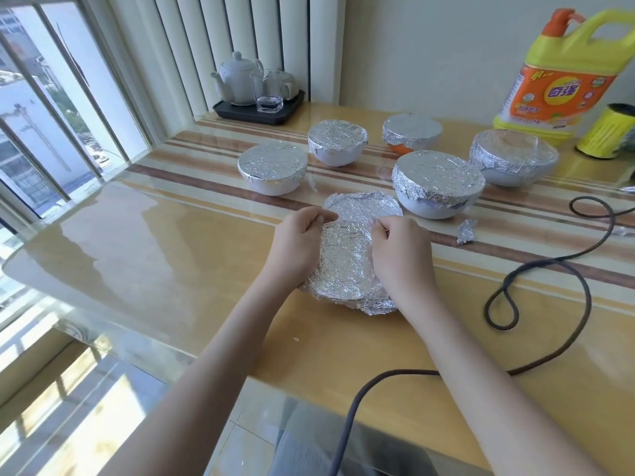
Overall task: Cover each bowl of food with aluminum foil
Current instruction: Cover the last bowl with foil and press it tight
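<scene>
Both hands, left [300, 240] and right [398, 250], grip pinching foil [347, 266] at the far rim of the nearest bowl, mid-worktop [171, 255], apparently crimping it tight; five covered bowls [438, 182] sit beyond.

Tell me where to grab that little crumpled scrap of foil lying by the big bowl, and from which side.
Pinch the foil scrap at its upright crumpled top, coming from above with the right hand. It stands bunched on the table, apart from the nearest foil-covered bowl, so there is room around it, and the raised folds probably give fingertips something to close on.
</scene>
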A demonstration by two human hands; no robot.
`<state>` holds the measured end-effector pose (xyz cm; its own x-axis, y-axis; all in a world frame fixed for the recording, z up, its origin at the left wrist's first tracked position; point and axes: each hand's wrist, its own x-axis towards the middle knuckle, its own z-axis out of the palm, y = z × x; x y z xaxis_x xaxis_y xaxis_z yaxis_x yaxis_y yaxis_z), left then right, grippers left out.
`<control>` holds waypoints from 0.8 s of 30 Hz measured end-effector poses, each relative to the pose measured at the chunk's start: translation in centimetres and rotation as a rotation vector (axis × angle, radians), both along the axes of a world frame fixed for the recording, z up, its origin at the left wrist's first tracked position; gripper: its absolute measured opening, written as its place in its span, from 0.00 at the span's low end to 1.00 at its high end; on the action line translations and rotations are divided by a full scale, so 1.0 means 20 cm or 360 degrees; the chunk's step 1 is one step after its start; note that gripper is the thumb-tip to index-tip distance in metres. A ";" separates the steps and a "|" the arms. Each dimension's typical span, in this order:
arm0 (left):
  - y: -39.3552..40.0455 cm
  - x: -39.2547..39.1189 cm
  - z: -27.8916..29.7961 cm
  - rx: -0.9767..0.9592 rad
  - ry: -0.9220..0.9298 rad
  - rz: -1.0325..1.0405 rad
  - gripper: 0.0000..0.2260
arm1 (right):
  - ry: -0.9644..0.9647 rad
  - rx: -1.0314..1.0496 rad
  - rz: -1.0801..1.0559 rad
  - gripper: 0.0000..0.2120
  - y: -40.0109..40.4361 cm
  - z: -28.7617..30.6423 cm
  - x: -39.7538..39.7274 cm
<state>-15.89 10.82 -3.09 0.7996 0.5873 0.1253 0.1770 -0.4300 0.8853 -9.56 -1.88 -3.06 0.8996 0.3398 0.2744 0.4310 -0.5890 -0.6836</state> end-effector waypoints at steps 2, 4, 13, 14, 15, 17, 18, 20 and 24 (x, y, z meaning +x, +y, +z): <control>0.00 0.01 0.00 -0.0050 0.0010 0.0041 0.14 | 0.0018 0.0036 0.0031 0.26 -0.01 0.01 0.00; -0.01 0.01 0.00 -0.0106 0.0007 0.0089 0.13 | 0.0036 0.0050 0.0040 0.27 -0.02 0.02 0.00; -0.10 -0.06 0.00 -0.0108 -0.0037 0.0379 0.14 | 0.0040 -0.0075 0.0321 0.27 -0.02 0.05 0.07; -0.12 -0.08 0.00 -0.0134 -0.0054 0.0404 0.14 | 0.0055 -0.0098 0.0394 0.26 -0.03 0.06 0.08; -0.13 -0.10 0.00 -0.0176 -0.0067 0.0415 0.14 | 0.0080 -0.0097 0.0434 0.24 -0.04 0.07 0.09; -0.12 -0.14 0.00 -0.0233 -0.0124 0.0411 0.12 | 0.0087 -0.0019 0.0363 0.21 -0.06 0.09 0.10; -0.10 -0.15 0.00 -0.0262 -0.0192 0.0394 0.11 | 0.0035 0.0044 0.0285 0.22 -0.08 0.10 0.09; -0.03 -0.14 0.02 -0.0298 -0.0312 0.0308 0.09 | -0.0083 0.0142 0.0212 0.21 -0.10 0.10 0.08; 0.02 -0.03 0.05 -0.0414 -0.0272 -0.0108 0.09 | 0.0088 0.0198 0.0336 0.17 -0.06 0.02 -0.01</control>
<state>-16.53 11.20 -2.07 0.8184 0.5633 0.1139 -0.0049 -0.1912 0.9815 -9.73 -3.02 -2.70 0.8271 0.4883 0.2784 0.4955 -0.3996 -0.7712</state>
